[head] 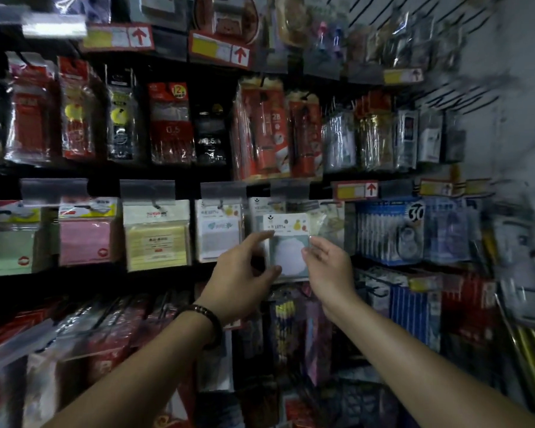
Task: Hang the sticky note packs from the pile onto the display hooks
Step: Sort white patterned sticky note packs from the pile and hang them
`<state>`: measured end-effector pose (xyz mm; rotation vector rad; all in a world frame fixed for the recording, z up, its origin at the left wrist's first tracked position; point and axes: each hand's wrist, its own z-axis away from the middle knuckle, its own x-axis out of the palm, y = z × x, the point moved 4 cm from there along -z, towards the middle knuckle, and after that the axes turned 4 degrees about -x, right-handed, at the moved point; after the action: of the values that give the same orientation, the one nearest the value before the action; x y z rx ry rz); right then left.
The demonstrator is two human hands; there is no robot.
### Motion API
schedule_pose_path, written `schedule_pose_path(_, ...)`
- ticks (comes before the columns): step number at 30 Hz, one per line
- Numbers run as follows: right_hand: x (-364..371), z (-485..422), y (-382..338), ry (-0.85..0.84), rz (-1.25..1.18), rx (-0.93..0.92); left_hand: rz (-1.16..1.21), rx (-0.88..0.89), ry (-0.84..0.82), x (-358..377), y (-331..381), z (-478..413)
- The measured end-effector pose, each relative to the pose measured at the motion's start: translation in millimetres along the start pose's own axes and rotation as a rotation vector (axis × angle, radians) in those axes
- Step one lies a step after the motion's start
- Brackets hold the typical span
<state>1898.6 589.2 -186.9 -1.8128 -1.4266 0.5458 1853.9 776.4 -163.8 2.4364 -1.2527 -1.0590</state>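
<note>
A sticky note pack [288, 242] with a white header card and a pale round pad is held up in front of the display wall. My left hand [241, 273] pinches its left edge between forefinger and thumb. My right hand [328, 267] holds its right edge with curled fingers. Behind it hang similar packs [218, 230] on a hook row, and another pack [269, 206] directly behind the held one. The hook itself is hidden by the packs.
Pink [85, 236] and yellow [156, 239] note packs hang to the left. Blue correction-tape packs [389, 233] hang to the right. Pen packs [263, 128] fill the row above, and more goods hang below. Price-tag strips [354, 189] run along the rails.
</note>
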Motion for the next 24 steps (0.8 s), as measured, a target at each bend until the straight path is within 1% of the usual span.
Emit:
schedule_pose_path(4,3,-28,-1,0.057,-0.005,-0.046,-0.046,-0.019,-0.034,3,-1,-17)
schedule_pose_path(7,5,-43,-6,0.080,-0.019,-0.103,0.011,-0.038,-0.037,4,1,-26)
schedule_pose_path(9,8,-49,-6,0.065,-0.032,-0.125,0.024,-0.034,-0.029,4,-1,-28)
schedule_pose_path(19,21,-54,1,0.108,-0.056,-0.122,-0.069,-0.030,-0.050,1,-8,-33)
schedule_pose_path(24,18,-52,0,0.102,-0.015,-0.172,-0.071,-0.013,-0.052,-1,-4,-33)
